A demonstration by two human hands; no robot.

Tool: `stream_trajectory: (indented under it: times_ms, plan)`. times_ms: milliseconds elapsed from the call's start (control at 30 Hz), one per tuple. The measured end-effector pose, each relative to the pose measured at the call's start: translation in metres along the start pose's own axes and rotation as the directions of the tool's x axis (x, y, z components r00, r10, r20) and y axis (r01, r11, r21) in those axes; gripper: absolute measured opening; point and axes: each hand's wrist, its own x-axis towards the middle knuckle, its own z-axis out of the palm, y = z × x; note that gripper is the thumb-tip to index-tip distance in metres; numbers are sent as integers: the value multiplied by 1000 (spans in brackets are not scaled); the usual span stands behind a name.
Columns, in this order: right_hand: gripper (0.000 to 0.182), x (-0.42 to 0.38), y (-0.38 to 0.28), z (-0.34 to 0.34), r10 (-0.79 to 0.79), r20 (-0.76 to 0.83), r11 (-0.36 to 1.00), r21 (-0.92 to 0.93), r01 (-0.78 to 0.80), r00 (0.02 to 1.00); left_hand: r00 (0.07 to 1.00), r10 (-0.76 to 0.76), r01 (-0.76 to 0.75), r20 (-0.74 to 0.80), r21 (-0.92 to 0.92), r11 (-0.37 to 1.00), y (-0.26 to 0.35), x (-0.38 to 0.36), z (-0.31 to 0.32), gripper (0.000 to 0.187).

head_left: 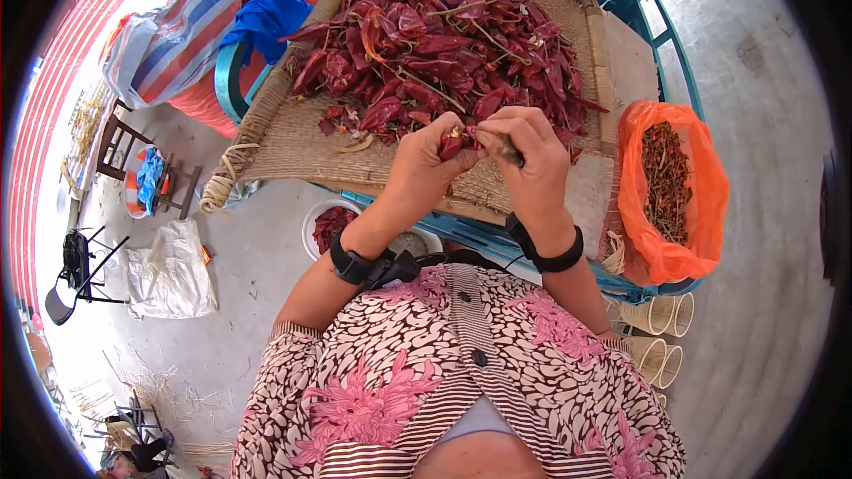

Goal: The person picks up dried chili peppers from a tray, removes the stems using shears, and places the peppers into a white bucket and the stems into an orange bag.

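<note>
Both hands, left hand [424, 162] and right hand [524, 153], pinch one chilli [454, 144] at the tray [284, 137] front edge (stems [666, 179] bagged); a large pile [444, 40] remains.

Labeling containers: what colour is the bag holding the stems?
Orange; the bag shows best in the head view, at right.

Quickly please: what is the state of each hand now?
Left hand: closed on a dried red chili.
Right hand: fingers pinched at the chili's end; what it holds cannot be told.
</note>
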Motion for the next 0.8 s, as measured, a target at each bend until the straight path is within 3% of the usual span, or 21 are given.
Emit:
stream_trajectory:
  times_ms: [67,167,233,300,367,433,500,567,600,667,767,800]
  plan:
    - [19,-4,-1,3,-60,6,992,-109,61,998,996,-80,81,41,-35,996,11,-3,0,15]
    - [14,-5,3,10,-82,-115,995,-70,75,990,988,-86,92,124,-39,995,22,-7,1,14]
    - [10,-9,4,16,206,-106,951,255,-174,973,984,-45,54,170,-51,997,23,-8,-1,13]
    - [11,-10,-1,14,470,41,717,565,-409,882,980,17,-8,200,-44,999,24,-9,-2,14]
    - [13,-8,-13,6,616,316,297,756,-584,722,972,97,-94,216,-24,995,26,-9,-2,15]
    - [12,-9,-12,7,636,426,66,801,-596,643,935,299,-313,191,49,948,20,-8,-2,17]
    - [12,-7,-9,8,638,534,-127,784,-608,555,920,325,-360,217,143,922,18,-7,-4,19]
    - [13,-6,-6,6,634,629,-276,728,-627,451,946,175,-247,274,256,934,20,-9,-10,22]
    - [15,-7,5,8,475,745,-410,659,-631,469,892,333,-421,304,294,858,16,-7,-13,24]
    - [18,-12,33,14,105,861,-615,450,-648,498,697,605,-716,384,340,610,4,2,-15,27]
    - [22,-2,13,24,503,800,-608,597,-523,328,690,572,-718,443,327,614,0,-7,-2,32]
    - [22,-1,14,21,514,735,-499,676,-543,443,718,574,-692,394,312,651,1,-7,-2,33]
